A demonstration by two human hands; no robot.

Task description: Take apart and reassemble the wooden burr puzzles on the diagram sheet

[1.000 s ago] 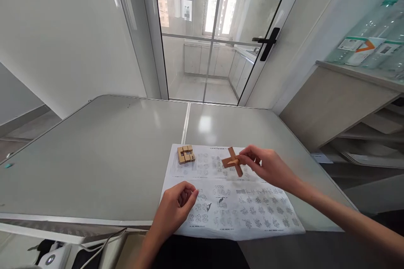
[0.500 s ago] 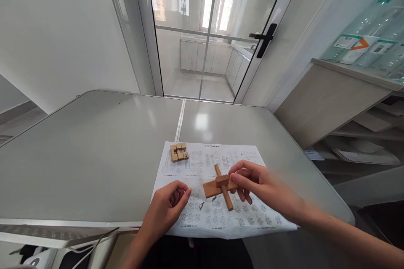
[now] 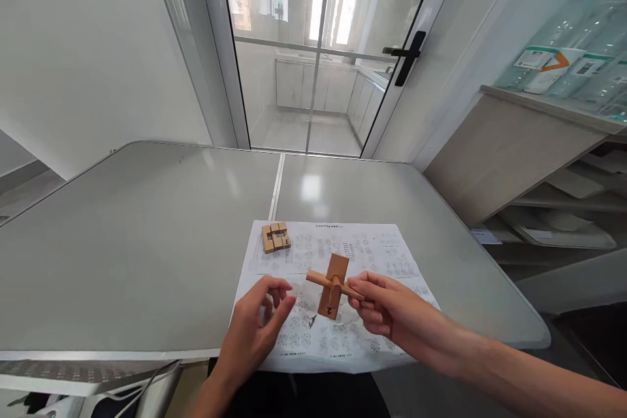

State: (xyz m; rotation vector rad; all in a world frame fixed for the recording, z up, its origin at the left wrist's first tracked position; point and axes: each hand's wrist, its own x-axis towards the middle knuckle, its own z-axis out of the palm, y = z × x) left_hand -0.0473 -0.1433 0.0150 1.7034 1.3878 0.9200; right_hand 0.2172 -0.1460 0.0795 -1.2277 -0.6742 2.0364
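Note:
My right hand (image 3: 375, 307) pinches one end of a rod on a cross-shaped wooden puzzle (image 3: 336, 268), raised over a printed sheet. A flat plate marked "2" crosses the rod, and a short piece points toward me at the middle. To the left of the puzzle is my left hand (image 3: 264, 317), empty, its thumb and fingers apart. A second, lighter wooden block puzzle (image 3: 276, 236), marked "3", sits at the sheet's upper left corner, touched by neither hand.
Beneath both hands lies the white sheet (image 3: 382, 255) with small printed diagrams, on a grey table (image 3: 161, 241). Beyond it stands a glass door (image 3: 321, 78) with a black handle. Large clear bottles (image 3: 563, 59) rest on a shelf unit at right.
My right hand has turned the wooden puzzle, so the "2" on its plate now shows, and holds it by the rod. My left hand's fingers have opened. The view shifted slightly.

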